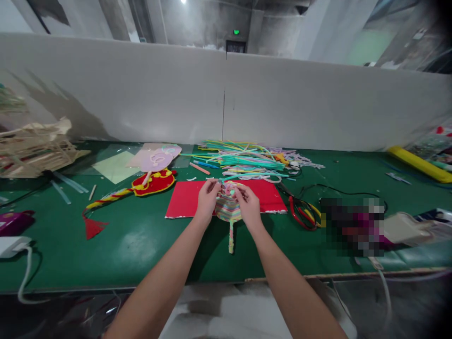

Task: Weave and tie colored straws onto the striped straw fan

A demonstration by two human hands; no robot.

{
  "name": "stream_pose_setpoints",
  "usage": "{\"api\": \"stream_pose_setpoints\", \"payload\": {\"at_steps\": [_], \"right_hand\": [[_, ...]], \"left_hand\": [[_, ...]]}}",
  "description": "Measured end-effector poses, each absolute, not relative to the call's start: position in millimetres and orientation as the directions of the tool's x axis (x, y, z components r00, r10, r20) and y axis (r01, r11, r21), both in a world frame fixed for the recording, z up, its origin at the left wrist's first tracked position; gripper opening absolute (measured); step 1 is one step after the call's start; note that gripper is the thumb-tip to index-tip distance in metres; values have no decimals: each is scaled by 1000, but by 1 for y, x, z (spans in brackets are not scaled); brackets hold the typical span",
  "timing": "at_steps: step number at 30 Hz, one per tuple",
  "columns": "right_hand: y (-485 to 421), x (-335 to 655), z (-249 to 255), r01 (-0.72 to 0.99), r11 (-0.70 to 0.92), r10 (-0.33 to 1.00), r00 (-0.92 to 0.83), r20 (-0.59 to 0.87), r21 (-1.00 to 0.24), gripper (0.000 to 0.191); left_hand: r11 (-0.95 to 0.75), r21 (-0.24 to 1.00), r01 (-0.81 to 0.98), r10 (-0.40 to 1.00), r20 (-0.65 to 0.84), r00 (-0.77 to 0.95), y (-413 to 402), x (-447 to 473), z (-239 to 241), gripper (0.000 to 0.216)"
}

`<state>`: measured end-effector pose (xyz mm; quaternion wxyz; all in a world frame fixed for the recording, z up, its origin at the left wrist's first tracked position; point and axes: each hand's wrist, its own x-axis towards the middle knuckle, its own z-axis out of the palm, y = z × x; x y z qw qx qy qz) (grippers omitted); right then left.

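Observation:
A small round fan [228, 210] in pastel stripes, seemingly made of fuzzy pipe cleaners, lies over a red board with its thin wrapped handle [231, 238] pointing toward me. Pink and mint curls, like a flower, sit on its upper part. My left hand [209, 200] is closed in a pinch at the fan's upper left edge, where a bit of teal shows at the fingertips. On the upper right side, my right hand [249, 203] is closed too, thumb and fingers against the curls. The fingers partly hide the top of the fan.
Beneath the fan is the red board [183, 200]. Behind it lies a pile of pipe cleaners [247, 157]. Red-handled pliers [300, 216] rest at right. A red and yellow fan [153, 183] with a tassel [93, 227] lies left. A pale partition [141, 94] stands behind.

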<state>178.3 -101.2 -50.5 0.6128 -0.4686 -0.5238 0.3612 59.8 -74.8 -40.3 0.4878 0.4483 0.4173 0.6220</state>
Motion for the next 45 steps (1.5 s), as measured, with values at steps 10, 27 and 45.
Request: {"api": "stream_pose_setpoints", "payload": {"at_steps": [10,27,45], "right_hand": [[-89,189,-53,-96,219,958,209,195,-971,32],[-87,190,-56,-212,199,953,270,139,-957,31],[-86,194,-56,-78,212,965,174,196,-974,25]], "left_hand": [[-218,974,-60,962,225,151,-80,66,-41,20],[-282,959,-11,940,279,197,-81,67,-44,23],[-452,862,229,860,354,367,-82,61,-42,23]]}}
